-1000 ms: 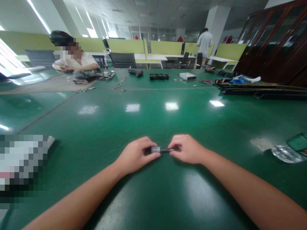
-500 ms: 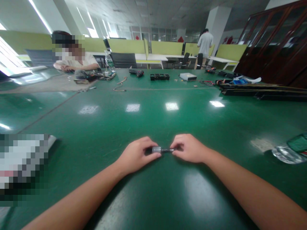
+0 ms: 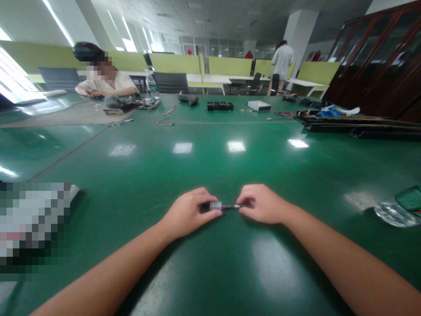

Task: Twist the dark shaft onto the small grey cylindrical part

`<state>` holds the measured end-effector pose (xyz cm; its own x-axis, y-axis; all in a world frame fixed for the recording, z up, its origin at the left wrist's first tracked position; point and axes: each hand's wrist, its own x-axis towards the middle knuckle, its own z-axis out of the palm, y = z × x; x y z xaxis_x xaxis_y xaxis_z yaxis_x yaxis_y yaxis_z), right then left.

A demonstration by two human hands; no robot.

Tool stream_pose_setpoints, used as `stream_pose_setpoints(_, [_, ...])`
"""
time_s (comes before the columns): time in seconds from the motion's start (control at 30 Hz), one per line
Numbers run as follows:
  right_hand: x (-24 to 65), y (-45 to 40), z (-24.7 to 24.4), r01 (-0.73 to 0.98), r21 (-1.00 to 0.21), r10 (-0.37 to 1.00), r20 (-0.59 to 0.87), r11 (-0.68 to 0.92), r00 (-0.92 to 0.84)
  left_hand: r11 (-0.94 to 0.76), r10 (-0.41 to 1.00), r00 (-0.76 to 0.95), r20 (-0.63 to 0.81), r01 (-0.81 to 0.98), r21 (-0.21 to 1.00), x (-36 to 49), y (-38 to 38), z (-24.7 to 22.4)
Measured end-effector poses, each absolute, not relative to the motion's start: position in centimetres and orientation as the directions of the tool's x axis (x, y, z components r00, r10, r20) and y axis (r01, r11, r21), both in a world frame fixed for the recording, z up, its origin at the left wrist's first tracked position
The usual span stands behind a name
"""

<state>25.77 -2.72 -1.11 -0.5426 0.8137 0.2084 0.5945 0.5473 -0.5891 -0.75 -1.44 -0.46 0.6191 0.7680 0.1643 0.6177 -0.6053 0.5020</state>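
Note:
My left hand (image 3: 189, 213) is closed, thumb and fingers pinching the thick grey, partly see-through barrel of a slim rod-shaped object (image 3: 216, 206). From the barrel a thin dark shaft runs to the right, lying level just above or on the green table (image 3: 210, 171). At the shaft's far end, the thumb and fingertips of my right hand (image 3: 261, 204) are pinched around its tip. Fingers hide both ends, and the exact kind of object cannot be made out.
A blurred-out boxy item (image 3: 33, 219) lies at the left, and a clear plastic bottle (image 3: 396, 214) at the right. Along the back are a black block (image 3: 220, 105), a white box (image 3: 259, 105), a cord (image 3: 166, 117) and dark strips (image 3: 362, 125). A person (image 3: 108, 83) sits across the table.
My right hand has shifted slightly to the right, and a little more of the dark shaft shows between the hands. My left hand keeps its grip on the barrel.

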Motion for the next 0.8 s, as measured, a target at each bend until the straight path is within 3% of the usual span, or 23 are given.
stream_pose_setpoints(0.33, [26.51, -2.60, -0.72, 0.639, -0.531, 0.813, 0.191, 0.557, -0.550, -0.606, 0.768, 0.616, 0.176, 0.608, 0.513, -0.87, -1.50, -0.45])
stream_pose_setpoints(0.8, [26.30, -2.68, -0.73, 0.611, -0.558, 0.804, 0.194, 0.562, -0.563, -0.599, 0.775, 0.607, 0.176, 0.615, 0.513, -0.74, -1.48, -0.50])
